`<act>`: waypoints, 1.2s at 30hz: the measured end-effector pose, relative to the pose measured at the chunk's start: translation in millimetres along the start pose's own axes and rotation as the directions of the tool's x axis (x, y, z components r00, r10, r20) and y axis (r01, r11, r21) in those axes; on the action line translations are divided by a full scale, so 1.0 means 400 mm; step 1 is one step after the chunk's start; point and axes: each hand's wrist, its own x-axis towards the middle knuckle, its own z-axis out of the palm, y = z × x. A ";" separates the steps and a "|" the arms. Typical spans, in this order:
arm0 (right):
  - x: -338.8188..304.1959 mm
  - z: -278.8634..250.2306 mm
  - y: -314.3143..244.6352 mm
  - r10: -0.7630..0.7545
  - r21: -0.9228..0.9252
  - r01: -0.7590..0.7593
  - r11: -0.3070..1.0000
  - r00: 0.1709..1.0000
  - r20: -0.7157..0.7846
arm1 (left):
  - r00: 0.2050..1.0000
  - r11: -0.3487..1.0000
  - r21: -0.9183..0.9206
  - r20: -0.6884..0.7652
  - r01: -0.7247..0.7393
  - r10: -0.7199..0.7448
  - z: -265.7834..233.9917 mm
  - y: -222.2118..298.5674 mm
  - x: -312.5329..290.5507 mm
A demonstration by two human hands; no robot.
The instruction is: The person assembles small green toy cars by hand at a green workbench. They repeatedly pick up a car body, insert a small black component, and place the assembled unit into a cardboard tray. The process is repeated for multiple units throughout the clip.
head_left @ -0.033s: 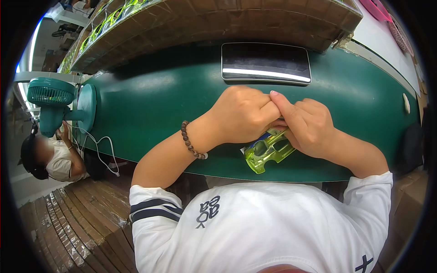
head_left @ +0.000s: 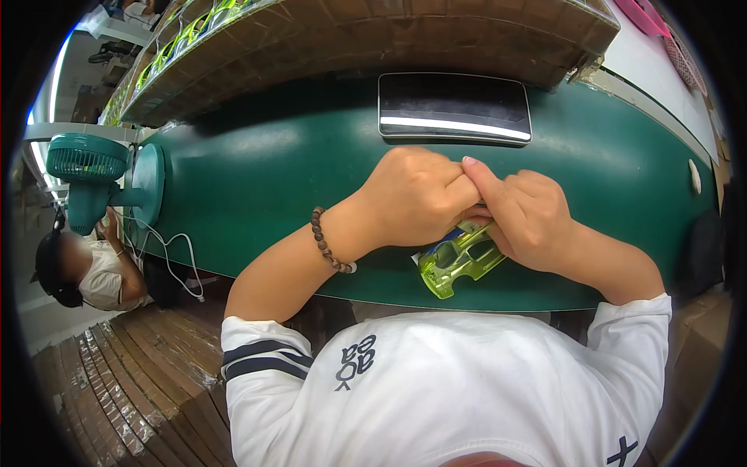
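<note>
A shiny, see-through yellow-green toy car body shell (head_left: 459, 263) with window openings and cut-out wheel arches hangs below my hands, over the near part of the green table. My left hand (head_left: 420, 194) is curled closed at the shell's far end. Against it presses my right hand (head_left: 533, 212), its thumb stretched toward the left fingers and its other fingers folded round the shell's right side. Under the left hand a small blue and white patch shows beside the shell. The fingertips and the shell's far end are hidden.
A dark flat tablet-like device (head_left: 455, 109) lies beyond my hands on the green table (head_left: 272, 179). A long brown box (head_left: 334, 50) of green parts spans the back. At left stand a green fan (head_left: 87, 159) with a white cable (head_left: 191, 261) and a seated person (head_left: 109, 272).
</note>
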 end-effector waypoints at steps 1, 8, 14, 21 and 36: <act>-0.003 0.001 -0.003 0.008 0.020 -0.008 1.000 1.000 -0.006 | 1.000 1.000 -0.010 -0.004 0.008 -0.008 0.004 0.004 -0.002; -0.017 0.004 -0.023 0.057 0.108 -0.053 0.993 0.998 -0.035 | 0.999 1.000 -0.009 -0.025 0.020 -0.020 0.005 0.026 0.005; 0.005 -0.012 -0.004 0.018 0.087 -0.019 0.996 1.000 0.009 | 0.999 0.999 0.019 -0.028 0.039 -0.039 -0.002 0.022 0.005; 0.027 -0.029 0.047 0.099 0.102 -0.095 0.990 0.995 -0.032 | 0.993 0.996 0.056 -0.099 0.070 -0.064 -0.021 0.009 0.003; 0.010 -0.026 0.084 0.649 0.709 -0.676 0.199 0.633 0.422 | 0.977 0.975 -0.085 -0.042 0.205 -0.209 -0.039 -0.061 -0.001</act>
